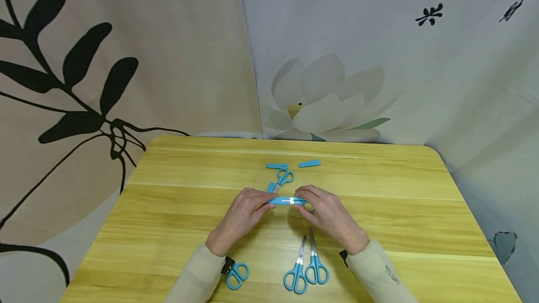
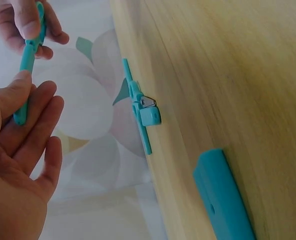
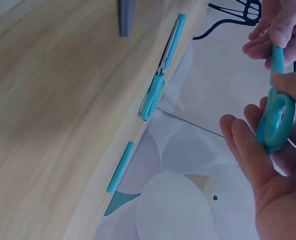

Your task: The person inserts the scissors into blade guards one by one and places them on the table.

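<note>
Above the middle of the table, both hands hold one pair of blue scissors [image 3: 279, 117] level, its blades inside a blue blade cover [image 1: 278, 200]. My left hand [image 1: 246, 208] pinches the closed end of the cover between thumb and fingers. At the other end, my right hand [image 1: 326, 212] grips the scissors' handle, partly hiding its loops. Just beyond the hands, another pair of scissors [image 1: 285, 176] lies with its blades against a blue cover [image 1: 271, 187]. How far those blades go into it is hard to tell.
Two loose blue covers, one left [image 1: 275, 166] and one right [image 1: 309, 163], lie farther back. Two bare-bladed scissors, one left [image 1: 296, 272] and one right [image 1: 315, 263], lie in front, points away. More scissors [image 1: 237, 276] sit beside the left wrist, partly hidden.
</note>
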`<state>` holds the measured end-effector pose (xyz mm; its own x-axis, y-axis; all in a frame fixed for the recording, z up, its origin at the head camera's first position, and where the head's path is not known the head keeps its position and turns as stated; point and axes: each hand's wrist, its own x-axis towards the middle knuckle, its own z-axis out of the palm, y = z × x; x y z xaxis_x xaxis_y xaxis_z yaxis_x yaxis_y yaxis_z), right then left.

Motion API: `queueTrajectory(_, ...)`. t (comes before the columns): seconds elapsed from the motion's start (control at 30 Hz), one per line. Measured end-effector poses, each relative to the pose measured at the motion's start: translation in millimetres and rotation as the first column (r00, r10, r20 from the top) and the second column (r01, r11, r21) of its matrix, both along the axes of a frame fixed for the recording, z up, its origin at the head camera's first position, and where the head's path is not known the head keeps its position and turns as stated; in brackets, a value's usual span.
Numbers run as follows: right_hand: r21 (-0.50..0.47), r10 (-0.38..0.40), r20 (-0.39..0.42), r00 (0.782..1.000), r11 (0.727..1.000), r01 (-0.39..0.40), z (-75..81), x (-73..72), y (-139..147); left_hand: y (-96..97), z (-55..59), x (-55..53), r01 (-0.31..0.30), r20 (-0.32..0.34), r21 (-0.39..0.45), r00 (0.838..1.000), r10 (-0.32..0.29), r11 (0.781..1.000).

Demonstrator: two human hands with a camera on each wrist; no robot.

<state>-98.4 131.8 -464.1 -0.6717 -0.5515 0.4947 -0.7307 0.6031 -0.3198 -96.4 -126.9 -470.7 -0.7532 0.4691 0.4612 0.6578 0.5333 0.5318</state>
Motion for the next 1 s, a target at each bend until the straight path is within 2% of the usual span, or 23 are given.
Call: queueTrajectory(1.0, 0.003, 0.007, -0.039, 0.999, 1.000, -0.007, 1.0, 0.1, -5.5, 3.0, -3.6, -0.5, 0.009, -0.052, -0.006, 0.999, -0.010, 1.000)
